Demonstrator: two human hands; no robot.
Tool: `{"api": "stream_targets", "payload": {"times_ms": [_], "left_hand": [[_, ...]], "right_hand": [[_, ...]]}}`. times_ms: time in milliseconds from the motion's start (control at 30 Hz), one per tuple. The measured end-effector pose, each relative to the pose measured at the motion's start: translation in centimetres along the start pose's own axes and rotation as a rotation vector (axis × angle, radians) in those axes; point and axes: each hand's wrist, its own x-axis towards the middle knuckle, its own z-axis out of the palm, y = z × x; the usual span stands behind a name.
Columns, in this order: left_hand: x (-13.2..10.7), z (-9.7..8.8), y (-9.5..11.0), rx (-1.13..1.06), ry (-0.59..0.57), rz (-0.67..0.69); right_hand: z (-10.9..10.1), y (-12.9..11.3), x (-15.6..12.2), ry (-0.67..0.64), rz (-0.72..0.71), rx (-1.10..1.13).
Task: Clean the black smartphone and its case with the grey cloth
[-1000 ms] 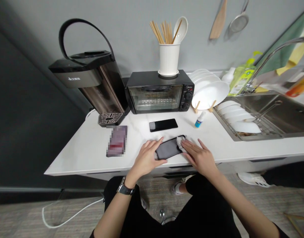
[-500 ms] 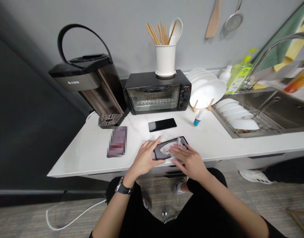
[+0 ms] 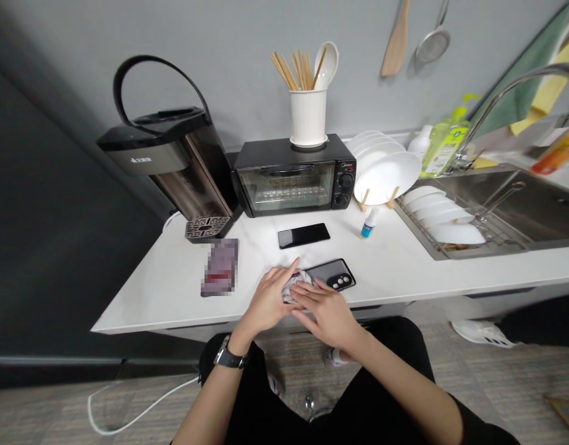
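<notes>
A black-rimmed, greyish see-through phone case (image 3: 328, 272) with round camera holes lies near the counter's front edge. My left hand (image 3: 271, 295) is at its left end, thumb and fingers on either side of it. Under the flat fingers of my right hand (image 3: 328, 312) a crumpled whitish wipe (image 3: 294, 285) is pressed onto the case's left part. That end of the case is mostly hidden. Just behind lies a black phone (image 3: 304, 235), and a small white spray bottle with a blue label (image 3: 369, 224) stands to the right.
A toaster oven (image 3: 286, 179) with a white chopstick holder (image 3: 308, 116) on top stands at the back. The water dispenser (image 3: 173, 154) is on the left, near a pixelated purple item (image 3: 220, 267). Plates (image 3: 388, 176) stand in a rack beside the sink (image 3: 525, 210).
My right hand has slid left along the phone case with the wipe, uncovering the camera holes at the right end. My left hand stays at the left end.
</notes>
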Motion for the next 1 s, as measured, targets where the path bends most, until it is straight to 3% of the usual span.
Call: {"api": "stream_targets", "payload": {"times_ms": [67, 167, 233, 300, 400, 500, 567, 700, 833, 900, 1000], "left_hand": [[0.1, 0.0, 0.1, 0.008, -0.002, 0.004], [0.3, 0.2, 0.4, 0.035, 0.002, -0.004], [0.6, 0.4, 0.6, 0.043, -0.008, -0.008], [0.7, 0.5, 0.7, 0.032, -0.016, -0.007], [0.4, 0.5, 0.4, 0.012, 0.01, 0.001], [0.0, 0.4, 0.1, -0.003, 0.035, 0.001], [-0.1, 0.4, 0.0, -0.008, 0.036, -0.014], [0.1, 0.5, 0.1, 0.032, 0.037, -0.047], [0.5, 0.6, 0.3, 0.043, 0.035, -0.041], [0.7, 0.5, 0.4, 0.037, 0.035, -0.027], [0.7, 0.4, 0.3, 0.027, 0.038, -0.013]], "right_hand": [[-1.6, 2.1, -1.8, -0.018, 0.004, -0.029], [-3.6, 5.5, -4.1, 0.073, 0.067, -0.22], [-3.9, 6.6, -4.5, 0.129, 0.131, -0.327], [-3.0, 6.2, -3.7, 0.17, 0.186, -0.367], [-0.3, 3.1, -1.2, 0.209, 0.206, -0.314], [1.6, -0.1, 0.8, 0.148, 0.12, -0.155], [1.5, -0.8, 0.9, 0.081, 0.047, -0.041], [-1.3, 2.1, -1.6, 0.012, 0.021, -0.041], [-3.7, 6.0, -3.7, 0.113, 0.134, -0.273], [-3.4, 6.3, -3.4, 0.139, 0.172, -0.327], [-1.5, 4.5, -1.6, 0.149, 0.198, -0.317]]}}
